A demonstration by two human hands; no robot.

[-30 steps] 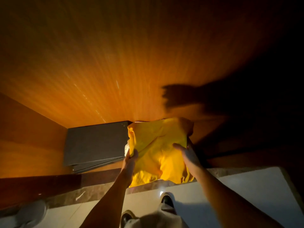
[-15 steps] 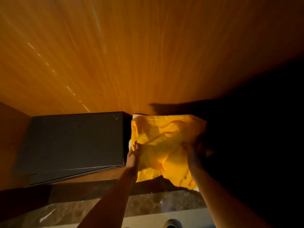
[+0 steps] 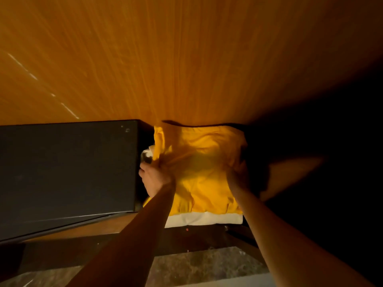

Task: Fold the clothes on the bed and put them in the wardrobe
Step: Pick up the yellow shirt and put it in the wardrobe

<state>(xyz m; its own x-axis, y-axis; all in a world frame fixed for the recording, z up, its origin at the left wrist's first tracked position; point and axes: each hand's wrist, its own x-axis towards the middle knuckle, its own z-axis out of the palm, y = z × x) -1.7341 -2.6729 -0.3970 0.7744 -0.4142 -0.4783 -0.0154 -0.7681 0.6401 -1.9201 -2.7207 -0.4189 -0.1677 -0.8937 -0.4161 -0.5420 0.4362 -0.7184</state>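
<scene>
A folded yellow garment (image 3: 204, 162) lies inside the wardrobe, on top of a folded white cloth (image 3: 205, 218) whose edge shows beneath it. My left hand (image 3: 154, 179) grips the garment's left side, next to the black box. My right hand (image 3: 238, 179) holds its right side, half in shadow, so its fingers are hard to make out. Both forearms reach in from below. The wardrobe's wooden back panel (image 3: 186, 59) rises behind the clothes.
A black box (image 3: 68, 172) stands on the wardrobe floor directly left of the clothes. The right part of the wardrobe is in deep shadow. A dark ledge and marble-patterned floor strip (image 3: 196, 266) lie in front.
Both hands have carried the yellow garment deeper into the wardrobe and lowered it onto the white cloth. The view has moved closer, so the box and clothes look larger.
</scene>
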